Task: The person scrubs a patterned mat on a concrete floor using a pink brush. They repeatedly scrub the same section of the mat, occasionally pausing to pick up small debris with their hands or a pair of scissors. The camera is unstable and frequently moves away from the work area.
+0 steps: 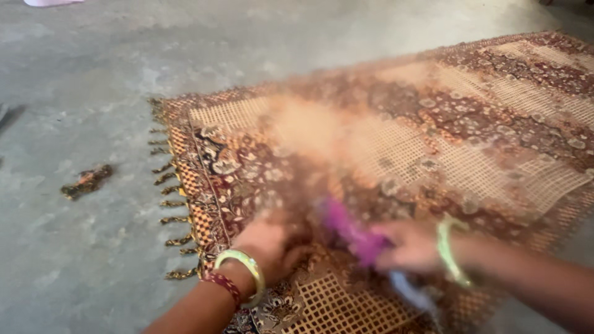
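A brown and orange patterned rug [433,124] with fringe along its left edge lies on the grey floor. My left hand [269,244], with a green bangle and a red thread at the wrist, rests on the rug near its front left corner, fingers curled. Beside it my right hand [411,247], also wearing a green bangle, is blurred by motion and grips a purple piece of cloth [352,232] just above the rug. Something pale blue-white [411,291] shows under the right wrist; I cannot tell what it is.
The grey concrete floor [93,74] surrounds the rug. A small brown scrap [86,180] lies on the floor to the rug's left. A dark object [9,114] pokes in at the far left edge, and something pale [52,2] at the top left.
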